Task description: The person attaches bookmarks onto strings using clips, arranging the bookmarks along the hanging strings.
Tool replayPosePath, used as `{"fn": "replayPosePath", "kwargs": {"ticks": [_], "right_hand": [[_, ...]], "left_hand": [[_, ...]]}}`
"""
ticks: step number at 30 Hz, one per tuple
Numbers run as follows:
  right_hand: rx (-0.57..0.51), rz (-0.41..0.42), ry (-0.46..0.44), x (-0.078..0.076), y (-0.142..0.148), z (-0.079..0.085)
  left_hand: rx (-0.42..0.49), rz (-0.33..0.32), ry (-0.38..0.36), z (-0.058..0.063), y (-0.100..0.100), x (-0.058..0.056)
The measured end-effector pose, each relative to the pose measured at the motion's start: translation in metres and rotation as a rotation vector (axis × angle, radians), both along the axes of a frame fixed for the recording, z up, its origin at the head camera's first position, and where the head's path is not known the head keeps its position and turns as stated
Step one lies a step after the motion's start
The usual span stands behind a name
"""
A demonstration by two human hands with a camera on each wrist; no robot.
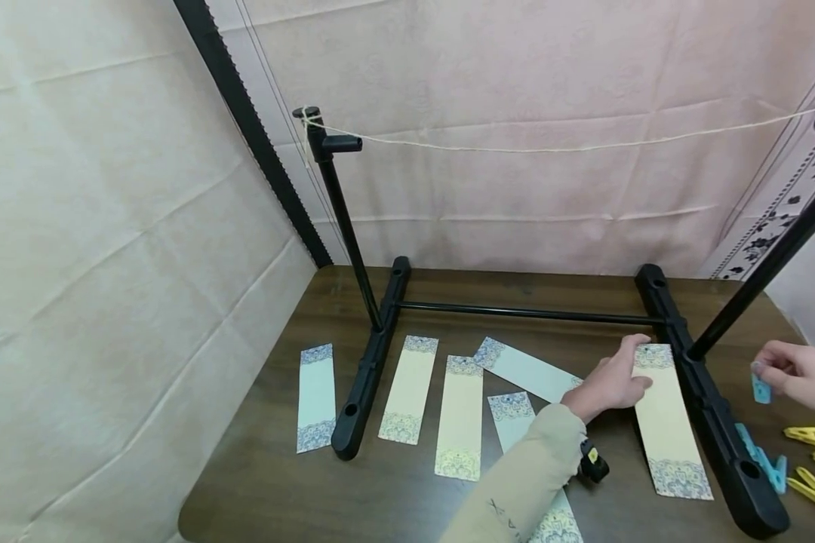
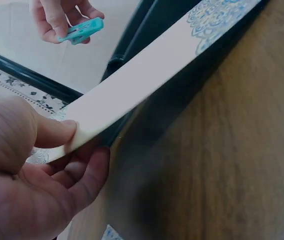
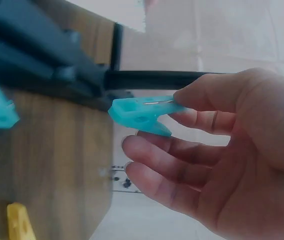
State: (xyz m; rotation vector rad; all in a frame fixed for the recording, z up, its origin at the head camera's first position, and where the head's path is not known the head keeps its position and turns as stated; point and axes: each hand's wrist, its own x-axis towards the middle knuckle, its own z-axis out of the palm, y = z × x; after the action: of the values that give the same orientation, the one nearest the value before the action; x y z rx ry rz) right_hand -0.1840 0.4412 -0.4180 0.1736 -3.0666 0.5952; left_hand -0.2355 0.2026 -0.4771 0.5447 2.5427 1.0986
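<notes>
My left hand (image 1: pixel 611 386) pinches the left edge of a cream paper strip (image 1: pixel 671 422) with blue lacy print at both ends. In the left wrist view the thumb lies on one face of the strip and curled fingers are behind it. The strip is lifted off the table beside the stand's right foot. Past that foot, my right hand (image 1: pixel 804 373) holds a light-blue clothespin (image 3: pixel 138 114) between thumb and fingers. Another blue clothespin (image 1: pixel 764 458) lies against the outer side of the foot, with several yellow clothespins (image 1: pixel 813 489) to its right.
A black stand's crossbar (image 1: pixel 516 309) joins its two feet on the brown table (image 1: pixel 258 483). A thin string (image 1: pixel 516 149) runs between the tops of its posts. Several patterned strips, including a pale-blue one (image 1: pixel 316 400), lie on the table. Pale cloth hangs behind and at left.
</notes>
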Motion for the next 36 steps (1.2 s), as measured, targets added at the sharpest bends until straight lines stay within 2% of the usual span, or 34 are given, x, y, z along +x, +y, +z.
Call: {"fn": "replayPosePath", "kwargs": {"ticks": [3,5,12,19,22,27,32,36], "right_hand": [[-0.033,0.008,0.083,0.003,-0.006,0.005],[-0.044,0.008,0.119,0.004,-0.01,0.009],[-0.04,-0.007,0.1,0.004,-0.031,0.032],[-0.081,0.007,0.184,0.005,-0.048,0.055],[-0.112,0.014,0.239,0.005,-0.053,0.065],[-0.197,-0.013,0.31,0.004,-0.063,0.083],[-0.29,-0.014,0.404,0.002,-0.07,0.096],[-0.31,-0.003,0.459,0.0,-0.075,0.108]], "left_hand": [[0.086,0.036,-0.039,0.003,-0.004,0.0],[0.12,0.061,-0.035,0.007,-0.005,-0.001],[0.244,0.145,-0.014,0.019,-0.006,-0.003],[0.333,0.22,0.077,0.026,-0.007,-0.002],[0.376,0.215,0.102,0.03,-0.009,-0.003],[0.425,0.17,0.115,0.038,-0.015,-0.006],[0.456,0.135,0.157,0.051,-0.021,-0.009],[0.458,0.123,0.182,0.064,-0.024,-0.01]]}}
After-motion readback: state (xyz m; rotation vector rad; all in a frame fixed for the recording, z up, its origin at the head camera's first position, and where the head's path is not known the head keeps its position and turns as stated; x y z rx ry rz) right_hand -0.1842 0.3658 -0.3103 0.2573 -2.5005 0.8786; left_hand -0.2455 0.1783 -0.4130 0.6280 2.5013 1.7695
